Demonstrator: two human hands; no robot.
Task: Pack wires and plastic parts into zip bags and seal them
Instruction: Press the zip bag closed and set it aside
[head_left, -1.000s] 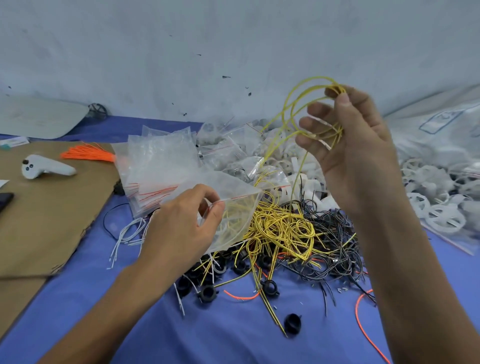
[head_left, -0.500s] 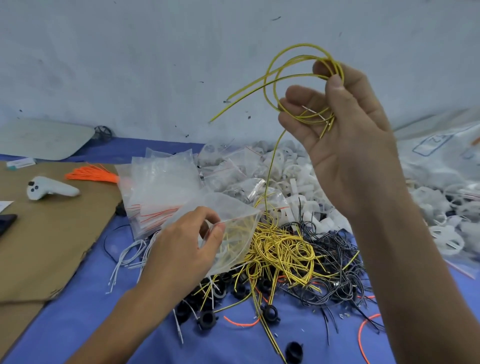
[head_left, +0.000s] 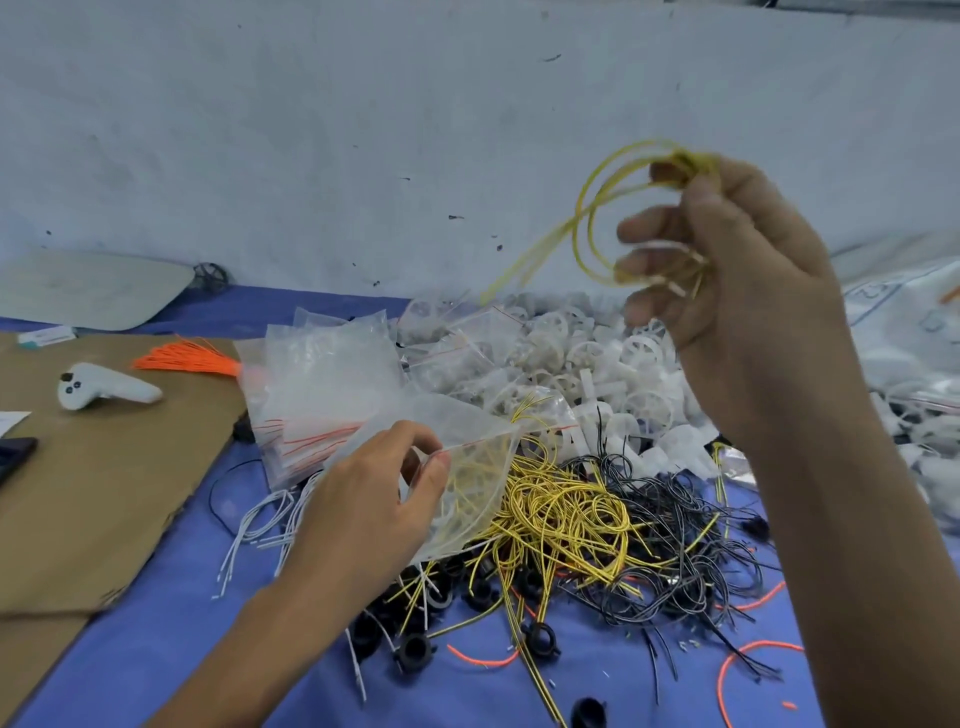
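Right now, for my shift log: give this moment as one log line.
phase: pack wire | right hand: holds looped yellow wire, raised | left hand: pinches zip bag over wire pile | wire not yet bagged

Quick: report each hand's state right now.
Left hand: closed, pinching the clear plastic zip bag by its edge.
Right hand: closed, fingers curled round a looped yellow wire, raised above the pile.

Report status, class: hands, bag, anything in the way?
Left hand pinches zip bag. Right hand holds coiled yellow wires, raised. Loose wire pile beneath bag; path looks clear.
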